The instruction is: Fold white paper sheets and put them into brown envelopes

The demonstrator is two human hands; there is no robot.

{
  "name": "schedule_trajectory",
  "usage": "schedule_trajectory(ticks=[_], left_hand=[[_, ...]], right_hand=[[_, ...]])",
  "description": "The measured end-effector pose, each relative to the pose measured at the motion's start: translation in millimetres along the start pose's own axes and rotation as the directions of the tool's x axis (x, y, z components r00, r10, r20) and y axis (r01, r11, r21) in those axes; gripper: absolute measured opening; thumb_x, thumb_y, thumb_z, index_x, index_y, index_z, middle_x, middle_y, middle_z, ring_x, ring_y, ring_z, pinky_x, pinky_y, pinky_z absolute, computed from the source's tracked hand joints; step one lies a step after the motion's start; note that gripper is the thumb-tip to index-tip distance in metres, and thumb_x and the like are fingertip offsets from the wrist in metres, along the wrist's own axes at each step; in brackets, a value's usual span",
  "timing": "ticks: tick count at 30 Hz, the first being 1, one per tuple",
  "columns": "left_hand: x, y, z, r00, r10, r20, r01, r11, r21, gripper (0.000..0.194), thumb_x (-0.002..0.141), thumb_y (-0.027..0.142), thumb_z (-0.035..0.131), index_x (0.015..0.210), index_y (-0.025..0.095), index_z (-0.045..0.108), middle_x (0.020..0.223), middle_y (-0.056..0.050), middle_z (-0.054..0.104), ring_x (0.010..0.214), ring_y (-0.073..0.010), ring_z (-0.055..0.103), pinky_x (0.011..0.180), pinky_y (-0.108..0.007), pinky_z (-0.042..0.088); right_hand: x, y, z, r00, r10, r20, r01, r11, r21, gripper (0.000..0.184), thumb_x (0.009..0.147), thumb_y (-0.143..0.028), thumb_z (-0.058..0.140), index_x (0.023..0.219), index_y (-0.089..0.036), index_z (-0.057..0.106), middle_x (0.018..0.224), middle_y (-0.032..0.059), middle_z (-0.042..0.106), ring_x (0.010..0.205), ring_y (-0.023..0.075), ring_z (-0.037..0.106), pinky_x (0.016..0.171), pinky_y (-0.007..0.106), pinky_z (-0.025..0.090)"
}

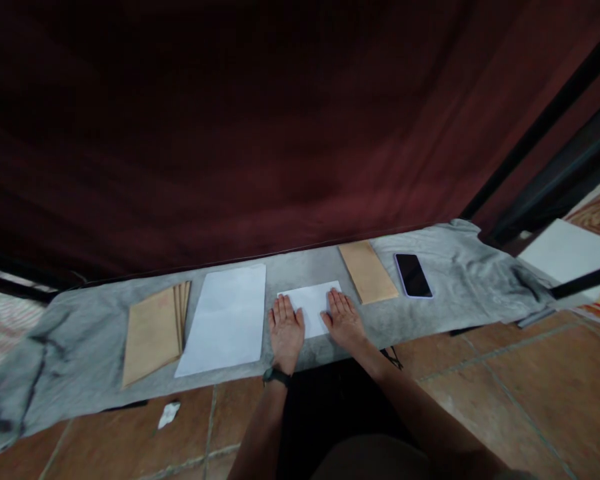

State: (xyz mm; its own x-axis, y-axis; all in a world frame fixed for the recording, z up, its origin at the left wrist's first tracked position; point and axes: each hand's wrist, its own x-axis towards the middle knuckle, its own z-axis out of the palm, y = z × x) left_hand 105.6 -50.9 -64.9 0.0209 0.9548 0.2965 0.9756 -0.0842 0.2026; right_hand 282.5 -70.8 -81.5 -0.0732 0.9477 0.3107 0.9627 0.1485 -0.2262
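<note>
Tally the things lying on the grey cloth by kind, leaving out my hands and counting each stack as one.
Brown envelopes: 2 (fanned stack, separate brown envelope)
White papers: 2 (large white paper, small white paper)
Phone: 1
Total: 5

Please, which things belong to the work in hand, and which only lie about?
Probably belonging: small white paper, under left hand and right hand; large white sheet; brown paper stack; brown paper piece.

Probably lying about: phone; white scrap on floor.

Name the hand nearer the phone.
Right. The right hand lies left of the phone, at the right edge of the small paper; the left hand is farther left, at its left edge.
</note>
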Motion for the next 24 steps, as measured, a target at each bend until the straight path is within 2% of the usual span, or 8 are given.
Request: schedule_trajectory(ticks=[13,20,24], left_hand=[[1,4,-3.8,0.997,-0.040,0.058,0.040,0.999,-0.005,0.063,0.102,0.039,0.033,0.155,0.005,0.031,0.160,-0.020,0.033,0.151,-0.0283,0.028,0.124,-0.050,0.022],[1,5,-5.9,0.998,-0.022,0.054,0.022,1.000,0.014,0.064,0.101,0.038,0.033,0.153,0.001,0.032,0.159,-0.022,0.033,0.151,-0.0297,0.028,0.123,-0.051,0.023],[0,5,-6.3,1.000,-0.018,0.024,0.018,1.000,-0.010,0.063,0.101,0.038,0.035,0.153,0.003,0.034,0.159,-0.021,0.035,0.150,-0.0297,0.030,0.123,-0.051,0.024]], right_hand=[[-23,25,-15,1.000,-0.002,-0.002,0.002,1.000,-0.020,0.061,0.104,-0.037,0.036,0.154,-0.004,0.033,0.155,0.0201,0.042,0.144,0.0301,0.038,0.118,0.047,0.029],[-30,27,-22,1.000,0.004,0.000,-0.004,1.000,-0.031,0.054,0.104,-0.029,0.035,0.152,-0.003,0.038,0.155,0.0193,0.043,0.144,0.0279,0.039,0.118,0.045,0.029],[-33,26,-24,1.000,0.019,-0.023,-0.019,1.000,-0.014,0.057,0.103,-0.028,0.037,0.155,-0.006,0.032,0.155,0.0188,0.043,0.144,0.0289,0.039,0.118,0.048,0.030]])
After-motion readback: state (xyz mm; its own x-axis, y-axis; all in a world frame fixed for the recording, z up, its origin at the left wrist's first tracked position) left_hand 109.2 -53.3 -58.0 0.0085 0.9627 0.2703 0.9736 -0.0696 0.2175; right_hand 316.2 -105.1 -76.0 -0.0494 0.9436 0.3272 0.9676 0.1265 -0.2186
